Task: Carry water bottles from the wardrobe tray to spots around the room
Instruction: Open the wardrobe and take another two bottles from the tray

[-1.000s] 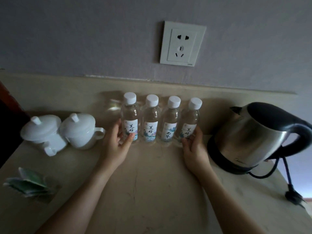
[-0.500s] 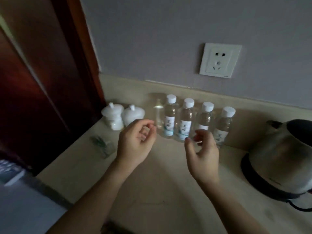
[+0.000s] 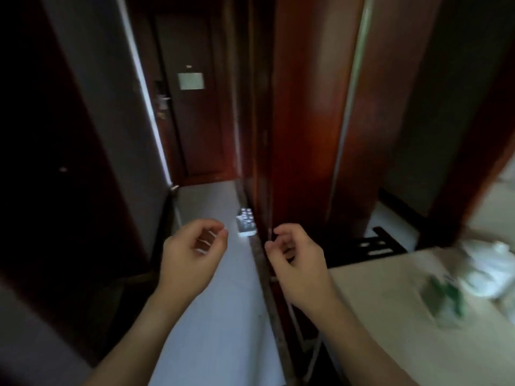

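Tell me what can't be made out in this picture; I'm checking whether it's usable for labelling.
- Pack of bottles on the floor, head view: too small and far off to count or read.
- White things on the counter: smeared by motion blur, shape unclear.
- Green item beside them: blurred, cannot be identified.
- Left hand and right hand: loosely curled, each grip empty.
- Left side of the room: too dark.

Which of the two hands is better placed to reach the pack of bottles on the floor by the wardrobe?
Probably the left hand: the pack of bottles shows just past its fingertips, on its side of the wardrobe edge. The right hand hangs in front of the wood. Both hold nothing.
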### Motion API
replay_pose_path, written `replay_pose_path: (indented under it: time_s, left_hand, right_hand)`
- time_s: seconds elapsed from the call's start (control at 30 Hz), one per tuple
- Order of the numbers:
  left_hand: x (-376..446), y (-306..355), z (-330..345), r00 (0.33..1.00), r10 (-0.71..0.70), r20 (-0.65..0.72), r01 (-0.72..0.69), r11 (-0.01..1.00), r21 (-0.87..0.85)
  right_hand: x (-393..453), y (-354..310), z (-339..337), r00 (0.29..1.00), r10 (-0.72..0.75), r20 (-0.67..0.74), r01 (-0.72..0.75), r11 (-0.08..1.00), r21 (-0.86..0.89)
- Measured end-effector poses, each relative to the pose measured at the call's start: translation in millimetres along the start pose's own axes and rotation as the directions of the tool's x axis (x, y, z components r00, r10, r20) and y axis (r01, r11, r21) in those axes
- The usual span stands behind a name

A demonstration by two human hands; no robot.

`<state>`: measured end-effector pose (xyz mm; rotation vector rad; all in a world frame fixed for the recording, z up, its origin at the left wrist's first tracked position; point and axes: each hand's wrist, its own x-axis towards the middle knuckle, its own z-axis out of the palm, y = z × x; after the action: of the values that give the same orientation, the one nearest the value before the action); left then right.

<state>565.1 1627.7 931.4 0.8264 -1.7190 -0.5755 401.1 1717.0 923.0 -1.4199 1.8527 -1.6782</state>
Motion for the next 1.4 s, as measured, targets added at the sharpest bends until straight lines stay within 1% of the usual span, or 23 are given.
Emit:
replay_pose_path:
  time_s: [0.07,0.17,0.27,0.37,0.5,0.63,0.83,0.93,1.03,1.07,1.2,1.3,1.4]
  left_hand:
    - [16,-33,-36,0.998,-0.041,-0.050,0.045,0.996,0.080]
    - [46,-75,-69,0.994,-0.065,-0.093,0.077,0.988,0.133]
    - [83,-111,-78,0.992,-0.087,-0.092,0.097,0.989,0.110]
    - [118,-141,-77,0.991,-0.122,-0.053,0.124,0.991,0.039]
    - [157,-176,-68,0.987,-0.159,0.019,0.159,0.987,0.015]
    - [195,-206,-55,0.982,-0.180,0.055,0.180,0.984,0.006]
    - [269,-264,-27,0.972,-0.233,0.034,0.234,0.972,-0.008]
    - [317,-293,-6,0.975,-0.220,0.000,0.220,0.975,-0.014]
    - [370,-322,13,0.987,-0.157,-0.020,0.158,0.985,0.075]
    - [388,-330,17,0.987,-0.158,-0.030,0.160,0.983,0.094]
    - [461,-360,31,0.982,-0.165,-0.093,0.172,0.983,0.071]
    - [504,-384,43,0.975,-0.205,-0.085,0.210,0.976,0.053]
    - [544,-413,53,0.975,-0.215,-0.050,0.217,0.975,0.039]
  right_hand:
    - [22,-4,47,0.995,-0.008,0.095,0.005,1.000,0.030]
    - [56,-7,102,0.990,-0.005,0.142,-0.003,0.998,0.055]
    - [94,-5,141,0.987,0.020,0.156,-0.029,0.998,0.051]
    - [131,0,169,0.988,0.062,0.142,-0.069,0.997,0.043]
    - [172,7,195,0.989,0.088,0.116,-0.091,0.996,0.021]
    - [214,17,219,0.987,0.097,0.131,-0.101,0.995,0.023]
    - [299,54,265,0.985,0.084,0.153,-0.094,0.994,0.061]
    - [357,78,288,0.987,0.078,0.138,-0.091,0.991,0.095]
    - [421,101,309,0.989,0.063,0.137,-0.079,0.990,0.113]
    - [444,107,316,0.987,0.066,0.149,-0.083,0.990,0.111]
    - [529,114,354,0.979,0.037,0.199,-0.063,0.990,0.127]
    - [577,117,382,0.978,0.020,0.206,-0.045,0.992,0.118]
    - [620,126,407,0.974,0.017,0.224,-0.043,0.993,0.110]
